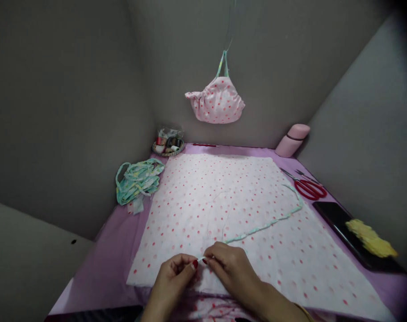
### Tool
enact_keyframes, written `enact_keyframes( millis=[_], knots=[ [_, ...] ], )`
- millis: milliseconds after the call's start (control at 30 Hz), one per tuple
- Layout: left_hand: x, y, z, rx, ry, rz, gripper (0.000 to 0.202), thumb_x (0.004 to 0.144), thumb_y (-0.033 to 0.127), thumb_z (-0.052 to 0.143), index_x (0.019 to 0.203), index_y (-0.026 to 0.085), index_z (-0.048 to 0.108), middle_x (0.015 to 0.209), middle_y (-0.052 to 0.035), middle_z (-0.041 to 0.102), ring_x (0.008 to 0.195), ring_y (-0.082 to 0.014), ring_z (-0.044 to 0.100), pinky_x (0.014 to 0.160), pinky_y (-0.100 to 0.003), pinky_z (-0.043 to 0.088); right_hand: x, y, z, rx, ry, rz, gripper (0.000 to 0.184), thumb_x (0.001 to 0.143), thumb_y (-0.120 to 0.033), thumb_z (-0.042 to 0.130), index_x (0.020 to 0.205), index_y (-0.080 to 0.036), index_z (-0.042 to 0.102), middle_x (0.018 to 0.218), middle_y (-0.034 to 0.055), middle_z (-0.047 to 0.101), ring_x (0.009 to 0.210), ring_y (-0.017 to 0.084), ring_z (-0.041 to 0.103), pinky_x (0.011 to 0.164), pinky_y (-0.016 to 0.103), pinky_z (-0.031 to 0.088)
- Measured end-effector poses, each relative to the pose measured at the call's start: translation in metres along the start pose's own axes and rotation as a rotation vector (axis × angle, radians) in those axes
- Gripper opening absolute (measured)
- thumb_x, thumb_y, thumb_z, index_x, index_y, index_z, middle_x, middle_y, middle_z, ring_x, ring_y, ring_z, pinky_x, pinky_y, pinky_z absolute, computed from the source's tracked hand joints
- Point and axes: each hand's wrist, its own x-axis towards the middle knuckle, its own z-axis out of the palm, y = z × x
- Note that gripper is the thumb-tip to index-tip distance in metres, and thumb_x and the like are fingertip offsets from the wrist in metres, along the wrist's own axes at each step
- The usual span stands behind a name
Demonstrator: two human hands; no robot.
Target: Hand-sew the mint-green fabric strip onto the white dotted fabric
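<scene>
A white cloth with pink dots (223,197) lies spread over a purple-covered table (106,264). A thin mint-green strip (273,221) runs across the cloth from the right down to my hands. My left hand (174,275) and my right hand (232,268) meet at the cloth's near edge. Both pinch the near end of the strip between thumb and fingers, fingertips almost touching.
A heap of mint-green strips (138,181) lies at the left. A small basket of thread spools (168,145) stands at the back. Red scissors (308,188), a dark tray (344,228) with a yellow cloth (371,239) and a pink bottle (292,141) are on the right. A dotted pouch (216,100) hangs above.
</scene>
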Motion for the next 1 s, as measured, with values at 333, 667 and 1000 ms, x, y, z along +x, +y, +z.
enact_keyframes(
  millis=[333, 667, 1000],
  knots=[
    [0.002, -0.001, 0.002, -0.04, 0.025, -0.005, 0.042, 0.058, 0.055, 0.072, 0.062, 0.015, 0.059, 0.052, 0.0023, 0.057, 0.048, -0.0094, 0.045, 0.052, -0.023, 0.032, -0.005, -0.004, -0.013, 0.179, 0.015, 0.171, 0.013, 0.089, -0.025, 0.042, 0.095, -0.018, 0.051, 0.059, -0.0036, 0.047, 0.054, 0.012, 0.046, 0.053, 0.023, 0.033],
    [-0.001, -0.002, -0.001, 0.006, 0.056, 0.067, 0.041, 0.062, 0.048, 0.073, 0.086, 0.015, 0.066, 0.061, 0.0025, 0.06, 0.054, -0.0108, 0.049, 0.055, -0.023, 0.035, 0.002, -0.005, -0.007, 0.114, -0.055, 0.15, 0.015, 0.085, -0.017, 0.046, 0.079, -0.018, 0.06, 0.072, 0.0015, 0.061, 0.066, 0.014, 0.054, 0.061, 0.024, 0.037],
    [0.0, 0.001, 0.0, 0.097, -0.033, 0.042, 0.036, 0.067, 0.051, 0.067, 0.066, 0.015, 0.06, 0.055, 0.0028, 0.055, 0.05, -0.01, 0.044, 0.053, -0.023, 0.03, 0.003, -0.003, -0.007, 0.103, -0.053, 0.169, 0.013, 0.084, -0.017, 0.048, 0.078, -0.018, 0.059, 0.071, 0.0012, 0.06, 0.064, 0.013, 0.054, 0.059, 0.023, 0.037]
  ],
)
